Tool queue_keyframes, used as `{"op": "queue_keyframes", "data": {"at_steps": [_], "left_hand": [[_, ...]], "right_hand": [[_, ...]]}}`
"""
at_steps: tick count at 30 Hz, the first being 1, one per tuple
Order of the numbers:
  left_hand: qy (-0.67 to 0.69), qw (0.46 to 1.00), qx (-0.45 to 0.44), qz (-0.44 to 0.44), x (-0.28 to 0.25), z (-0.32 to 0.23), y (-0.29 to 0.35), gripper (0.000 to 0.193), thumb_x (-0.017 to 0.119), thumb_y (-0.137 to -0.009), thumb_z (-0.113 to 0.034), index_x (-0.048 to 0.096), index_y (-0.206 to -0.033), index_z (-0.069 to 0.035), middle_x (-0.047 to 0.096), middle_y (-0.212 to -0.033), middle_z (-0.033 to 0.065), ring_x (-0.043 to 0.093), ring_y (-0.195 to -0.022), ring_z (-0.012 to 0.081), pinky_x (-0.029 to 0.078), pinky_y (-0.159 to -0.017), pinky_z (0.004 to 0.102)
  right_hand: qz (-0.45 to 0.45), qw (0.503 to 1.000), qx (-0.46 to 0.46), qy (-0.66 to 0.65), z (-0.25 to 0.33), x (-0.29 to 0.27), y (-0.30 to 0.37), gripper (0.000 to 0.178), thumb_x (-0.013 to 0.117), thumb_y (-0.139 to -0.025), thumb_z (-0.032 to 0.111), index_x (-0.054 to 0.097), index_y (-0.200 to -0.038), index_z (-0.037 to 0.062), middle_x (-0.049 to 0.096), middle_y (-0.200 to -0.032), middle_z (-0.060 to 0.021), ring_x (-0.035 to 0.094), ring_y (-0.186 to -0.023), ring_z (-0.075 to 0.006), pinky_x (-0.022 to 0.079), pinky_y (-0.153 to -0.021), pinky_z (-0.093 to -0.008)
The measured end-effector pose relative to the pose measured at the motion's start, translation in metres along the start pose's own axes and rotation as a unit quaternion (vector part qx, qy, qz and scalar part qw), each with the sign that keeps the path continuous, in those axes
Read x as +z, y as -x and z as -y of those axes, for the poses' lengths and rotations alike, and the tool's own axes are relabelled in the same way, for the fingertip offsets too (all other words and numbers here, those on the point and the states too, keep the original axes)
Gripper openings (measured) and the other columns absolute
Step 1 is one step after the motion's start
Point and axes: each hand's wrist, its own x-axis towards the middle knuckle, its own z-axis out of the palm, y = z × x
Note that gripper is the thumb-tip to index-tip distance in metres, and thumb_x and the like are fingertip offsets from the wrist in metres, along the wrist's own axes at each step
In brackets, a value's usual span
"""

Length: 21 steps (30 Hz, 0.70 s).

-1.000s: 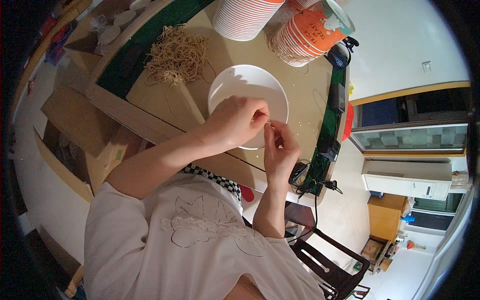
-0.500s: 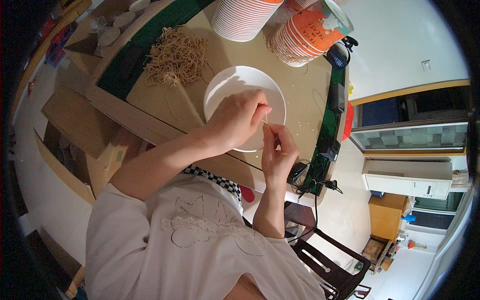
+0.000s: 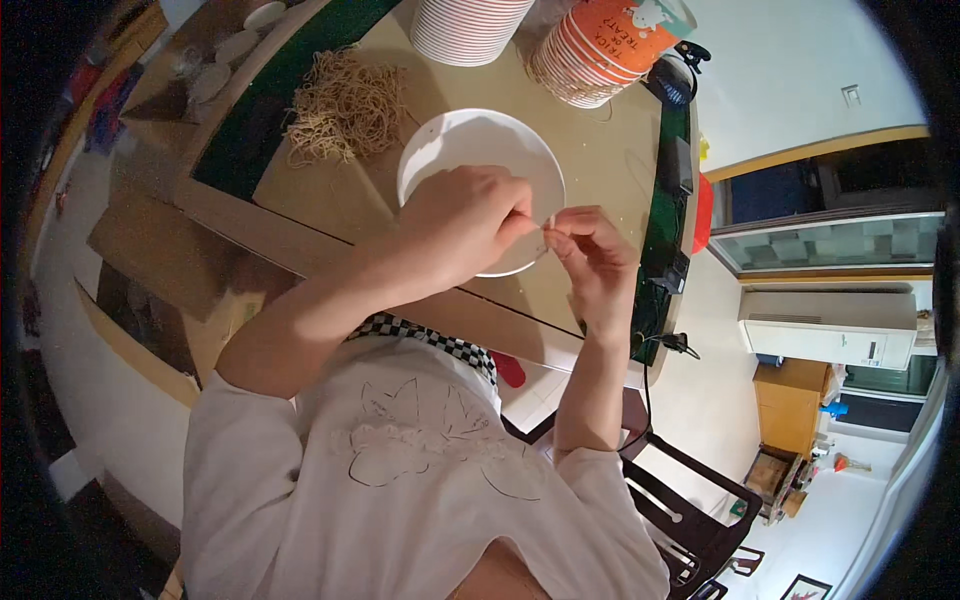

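Observation:
My left hand [image 3: 465, 218] is closed in a pinch over a white bowl [image 3: 497, 140], covering part of it. Just to the right, by the bowl's rim, my right hand [image 3: 598, 262] also pinches with thumb and forefinger. Between the two sets of fingertips runs a short, thin, pale string [image 3: 541, 227]. Its ends are hidden in my fingers. Beyond the bowl, to the left, lies a tangled heap of beige string [image 3: 346, 108].
White paper cups [image 3: 468, 30] and orange printed cups [image 3: 590, 55] stand stacked at the far side of the table. Black adapters [image 3: 668, 270] and cables line its right edge. An open cardboard box [image 3: 165, 255] sits at left, a dark chair [image 3: 690, 510] at lower right.
My right hand has moved right and up, its fingers now spread more to the side. My left hand has turned slightly and stays above the bowl. The whole view has shifted a little.

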Motion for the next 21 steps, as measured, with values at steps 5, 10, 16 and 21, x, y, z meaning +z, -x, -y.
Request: {"op": "queue_keyframes", "data": {"at_steps": [5,10,16,21], "left_hand": [[0.065,0.997,0.025,-0.020,-0.006,-0.020,0.001,0.013,0.064,-0.080,-0.006,0.054,-0.077,0.000,0.056,-0.070,0.0101,0.056,-0.064,0.0206,0.042,-0.057,0.0317],[0.208,0.978,0.000,-0.016,-0.018,-0.040,0.004,0.009,0.062,-0.084,-0.006,0.056,-0.080,-0.001,0.054,-0.069,0.0041,0.051,-0.063,0.0098,0.040,-0.054,0.0254],[0.225,0.974,-0.016,0.010,-0.020,-0.036,0.012,0.006,0.059,-0.087,-0.005,0.056,-0.085,-0.001,0.055,-0.078,0.0011,0.047,-0.065,0.0049,0.038,-0.055,0.0199],[0.462,0.881,-0.088,-0.046,-0.025,-0.021,0.035,0.007,0.047,-0.094,-0.009,0.052,-0.096,-0.004,0.056,-0.099,0.0030,0.041,-0.058,0.0037,0.033,-0.049,0.0178]], "right_hand": [[0.084,0.987,-0.095,0.095,0.007,-0.010,-0.002,0.010,0.070,-0.077,-0.001,0.067,-0.085,0.0040,0.059,-0.091,-0.0042,0.054,-0.074,-0.0094,0.043,-0.058,-0.0211],[0.075,0.980,-0.096,0.159,-0.003,-0.012,0.004,0.015,0.069,-0.075,-0.004,0.067,-0.087,0.0055,0.059,-0.093,-0.0053,0.056,-0.075,-0.0108,0.044,-0.059,-0.0219],[0.089,0.954,-0.151,0.242,0.000,-0.006,0.006,0.021,0.068,-0.071,-0.009,0.066,-0.088,0.0044,0.061,-0.096,-0.0085,0.061,-0.079,-0.0181,0.050,-0.064,-0.0276],[0.133,0.920,-0.198,0.311,-0.001,-0.013,0.004,0.019,0.067,-0.070,-0.003,0.065,-0.087,0.0054,0.063,-0.085,-0.0094,0.061,-0.075,-0.0266,0.050,-0.063,-0.0336]]}}
